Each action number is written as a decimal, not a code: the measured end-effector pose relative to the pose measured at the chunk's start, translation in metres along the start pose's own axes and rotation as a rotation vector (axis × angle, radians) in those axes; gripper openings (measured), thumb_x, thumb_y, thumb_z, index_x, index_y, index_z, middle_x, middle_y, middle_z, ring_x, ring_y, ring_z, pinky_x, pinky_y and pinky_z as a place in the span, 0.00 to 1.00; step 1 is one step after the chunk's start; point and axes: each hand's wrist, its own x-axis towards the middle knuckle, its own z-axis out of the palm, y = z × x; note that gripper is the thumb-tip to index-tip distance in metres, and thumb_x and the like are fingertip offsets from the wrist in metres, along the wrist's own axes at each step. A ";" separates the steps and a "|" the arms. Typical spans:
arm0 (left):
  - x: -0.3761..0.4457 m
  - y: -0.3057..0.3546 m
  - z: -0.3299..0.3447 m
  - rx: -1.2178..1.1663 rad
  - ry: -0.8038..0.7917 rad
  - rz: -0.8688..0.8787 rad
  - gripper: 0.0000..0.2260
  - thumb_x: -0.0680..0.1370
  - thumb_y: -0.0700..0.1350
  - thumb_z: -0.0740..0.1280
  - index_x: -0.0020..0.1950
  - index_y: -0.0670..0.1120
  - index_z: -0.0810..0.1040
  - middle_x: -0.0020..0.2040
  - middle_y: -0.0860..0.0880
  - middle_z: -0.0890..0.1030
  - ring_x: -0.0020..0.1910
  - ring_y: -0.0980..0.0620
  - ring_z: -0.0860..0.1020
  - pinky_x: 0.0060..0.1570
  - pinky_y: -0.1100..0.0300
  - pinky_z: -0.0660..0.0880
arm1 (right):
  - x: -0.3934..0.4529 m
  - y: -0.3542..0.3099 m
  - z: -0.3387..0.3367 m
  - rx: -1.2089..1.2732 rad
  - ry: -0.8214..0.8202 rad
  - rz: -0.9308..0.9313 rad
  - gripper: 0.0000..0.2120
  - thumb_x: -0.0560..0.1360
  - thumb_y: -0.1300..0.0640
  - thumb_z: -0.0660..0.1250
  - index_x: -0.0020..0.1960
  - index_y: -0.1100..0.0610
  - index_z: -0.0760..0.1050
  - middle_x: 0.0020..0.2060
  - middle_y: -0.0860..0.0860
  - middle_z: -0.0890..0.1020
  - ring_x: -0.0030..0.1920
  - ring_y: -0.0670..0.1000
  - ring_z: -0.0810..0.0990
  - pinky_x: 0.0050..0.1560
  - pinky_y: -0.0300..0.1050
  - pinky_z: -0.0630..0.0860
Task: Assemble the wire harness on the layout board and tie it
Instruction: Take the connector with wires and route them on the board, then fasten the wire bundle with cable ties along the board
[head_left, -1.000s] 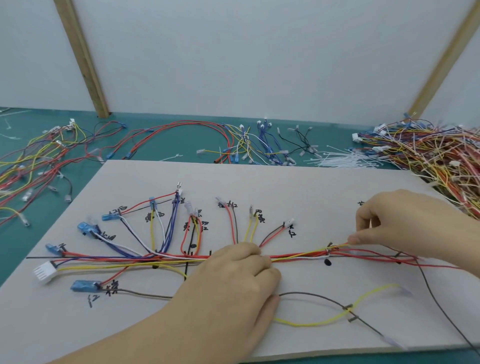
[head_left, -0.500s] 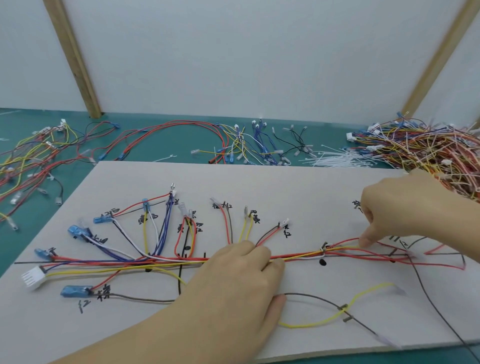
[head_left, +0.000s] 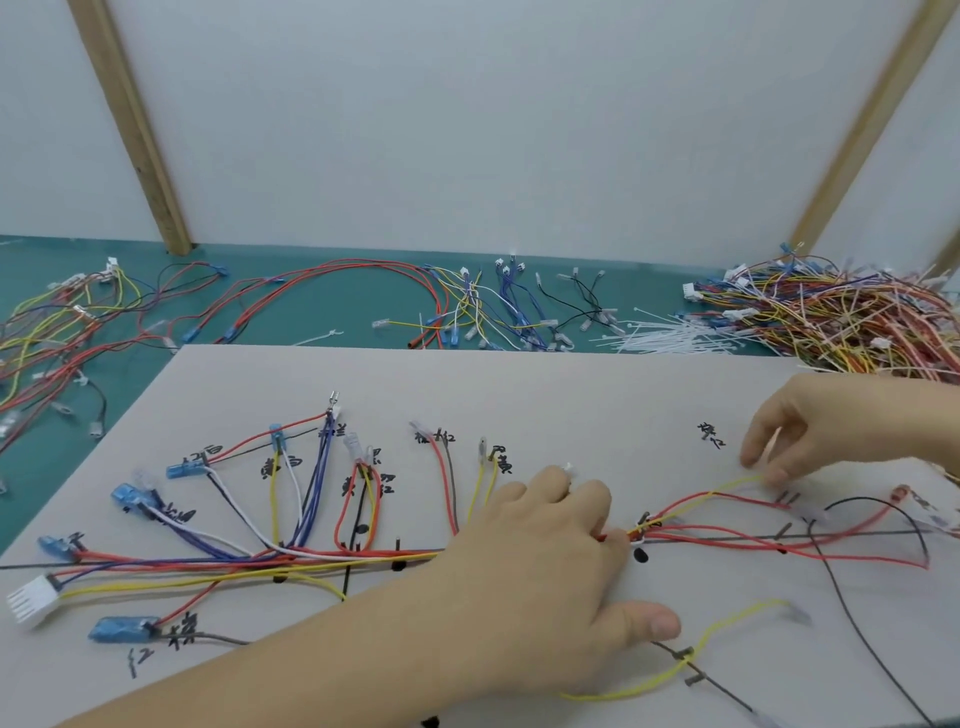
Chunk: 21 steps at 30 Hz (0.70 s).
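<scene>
A grey layout board with black handwritten marks fills the foreground. On it lies the wire harness, a bundle of red, yellow, blue and white wires with blue terminals and a white connector at the left end. My left hand lies flat, palm down, on the middle of the trunk and presses it to the board. My right hand hovers at the right, its fingertips pinching the end of a yellow wire that rises from the bundle. A loose yellow wire and a black wire lie nearer me.
Behind the board, on the green mat, lie loose wires at the left and middle, a heap of white cable ties and a big tangled pile of harnesses at the right. Two wooden posts lean against the white wall.
My right hand has risen from the trunk and moved right, lifting a yellow wire end. My left hand has slid a little to the right along the bundle.
</scene>
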 end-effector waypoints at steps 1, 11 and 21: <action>0.004 0.000 -0.001 -0.012 0.000 0.001 0.34 0.72 0.66 0.43 0.68 0.46 0.67 0.55 0.50 0.65 0.53 0.51 0.58 0.56 0.56 0.58 | 0.004 -0.001 -0.006 -0.011 -0.006 0.023 0.07 0.69 0.54 0.74 0.43 0.43 0.81 0.36 0.40 0.84 0.42 0.43 0.82 0.47 0.40 0.77; 0.006 0.002 0.015 -0.024 0.144 -0.111 0.26 0.70 0.63 0.44 0.47 0.61 0.82 0.36 0.61 0.77 0.35 0.61 0.77 0.36 0.72 0.71 | 0.131 -0.027 -0.035 -0.129 0.643 0.065 0.21 0.75 0.70 0.56 0.61 0.53 0.76 0.61 0.56 0.77 0.59 0.57 0.75 0.55 0.48 0.73; 0.010 0.001 0.019 -0.026 0.246 -0.150 0.33 0.79 0.56 0.34 0.50 0.60 0.82 0.39 0.61 0.80 0.34 0.59 0.78 0.34 0.70 0.70 | 0.162 -0.016 -0.023 -0.216 0.705 0.048 0.11 0.73 0.67 0.63 0.50 0.55 0.79 0.52 0.57 0.81 0.51 0.59 0.78 0.50 0.48 0.74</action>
